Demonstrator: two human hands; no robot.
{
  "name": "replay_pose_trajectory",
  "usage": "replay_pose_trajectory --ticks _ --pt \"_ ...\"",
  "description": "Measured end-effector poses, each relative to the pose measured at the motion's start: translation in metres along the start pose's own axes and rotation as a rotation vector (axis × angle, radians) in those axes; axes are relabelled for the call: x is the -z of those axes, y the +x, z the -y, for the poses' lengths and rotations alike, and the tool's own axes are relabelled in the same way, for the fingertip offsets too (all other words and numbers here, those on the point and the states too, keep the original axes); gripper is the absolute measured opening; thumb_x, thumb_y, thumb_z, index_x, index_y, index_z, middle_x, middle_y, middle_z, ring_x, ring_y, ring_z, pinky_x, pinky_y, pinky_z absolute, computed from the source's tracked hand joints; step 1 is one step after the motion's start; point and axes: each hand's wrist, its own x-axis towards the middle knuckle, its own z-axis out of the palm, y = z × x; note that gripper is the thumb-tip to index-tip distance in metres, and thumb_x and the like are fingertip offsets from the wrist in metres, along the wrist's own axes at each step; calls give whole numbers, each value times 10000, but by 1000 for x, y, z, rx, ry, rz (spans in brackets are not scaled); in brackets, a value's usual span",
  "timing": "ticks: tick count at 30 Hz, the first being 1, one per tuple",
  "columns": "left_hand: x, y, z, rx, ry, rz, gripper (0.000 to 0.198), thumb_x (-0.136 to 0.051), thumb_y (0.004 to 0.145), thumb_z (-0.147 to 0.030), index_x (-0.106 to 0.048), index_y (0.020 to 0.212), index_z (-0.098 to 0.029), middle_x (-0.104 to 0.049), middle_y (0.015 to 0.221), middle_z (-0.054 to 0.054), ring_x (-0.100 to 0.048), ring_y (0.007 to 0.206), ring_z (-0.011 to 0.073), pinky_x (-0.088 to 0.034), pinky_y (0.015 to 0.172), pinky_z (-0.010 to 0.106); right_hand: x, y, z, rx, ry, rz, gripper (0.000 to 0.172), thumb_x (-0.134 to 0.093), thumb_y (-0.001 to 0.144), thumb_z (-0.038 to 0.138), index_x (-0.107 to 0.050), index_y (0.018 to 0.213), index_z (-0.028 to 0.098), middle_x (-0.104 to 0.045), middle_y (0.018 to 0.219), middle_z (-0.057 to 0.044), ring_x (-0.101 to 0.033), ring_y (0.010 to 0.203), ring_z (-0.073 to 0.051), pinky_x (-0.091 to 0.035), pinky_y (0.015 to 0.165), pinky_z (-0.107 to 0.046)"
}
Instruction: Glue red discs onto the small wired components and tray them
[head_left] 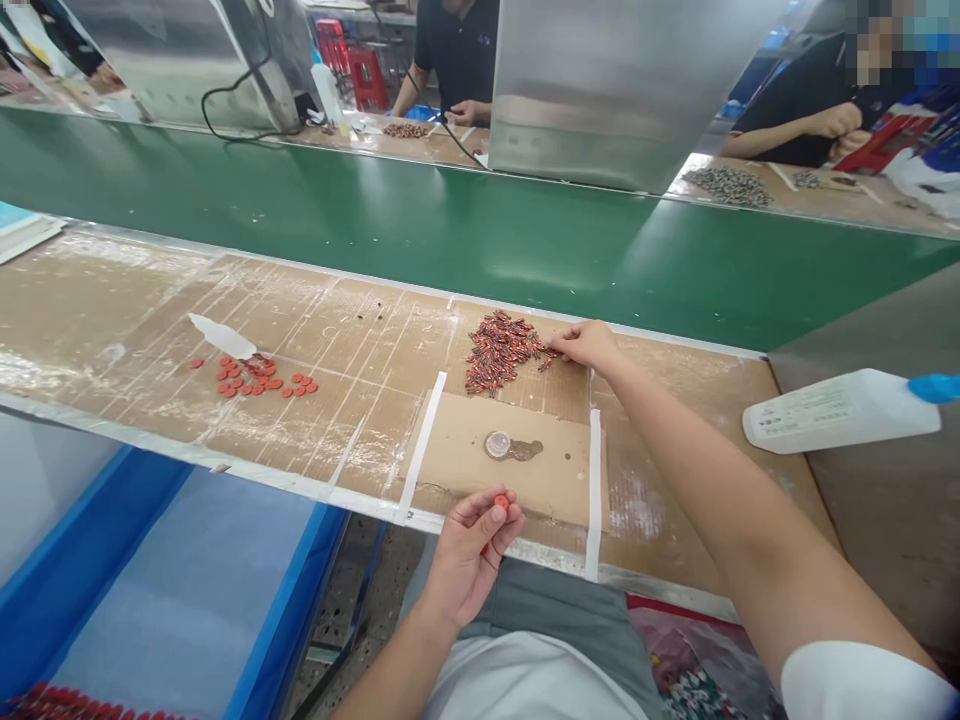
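Observation:
Between the thumb and fingers of my left hand (480, 540) is a small red disc (501, 501), held just above the front edge of the bench. My right hand (589, 345) reaches to the right side of a pile of small red-and-black parts (501, 350), its fingertips pinched together at the pile's edge. Whether a part is between those fingertips is too small to make out. In front of the pile, a small round clear dish (497, 445) sits on a taped cardboard sheet (450, 440), beside a wet brown patch.
Several red discs (259, 378) lie at left by a white pointed piece (223, 336). A white bottle with a blue cap (844, 410) lies at right. Behind runs a green conveyor belt (450, 230); co-workers sit beyond it. A blue-edged bin (172, 570) stands below left.

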Motion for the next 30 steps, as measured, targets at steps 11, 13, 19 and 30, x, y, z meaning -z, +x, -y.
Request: replay_pose_trajectory --ticks 11,13,19,30 --pt "-3 0 -1 7 0 -19 214 -804 709 -117 -741 913 -125 -763 924 69 -724 783 112 -597 817 225 2 15 0 -120 138 61 197 -809 702 293 -667 722 157 -711 682 -66 -616 523 -126 -543 555 -253" --pt "-3 1 -1 10 2 -22 212 -802 712 -120 -741 914 -124 -762 925 70 -722 778 110 -597 816 225 5 15 0 -131 125 49 202 -784 729 317 -663 711 156 -713 685 -74 -606 510 -127 -528 530 -254" --pt "-2 2 -2 15 13 -17 214 -800 715 -123 -740 920 -124 -761 926 70 -722 781 111 -595 818 223 8 16 0 -89 1 -16 337 -817 645 463 -680 694 159 -661 567 -58 -637 594 -181 -537 634 -293" --pt "-3 0 -4 12 8 -26 241 -817 696 -135 -737 923 -117 -760 926 80 -723 774 116 -600 811 228 5 13 21 -51 -7 45 190 -804 675 309 -714 746 158 -684 603 -47 -635 581 -160 -521 586 -260"
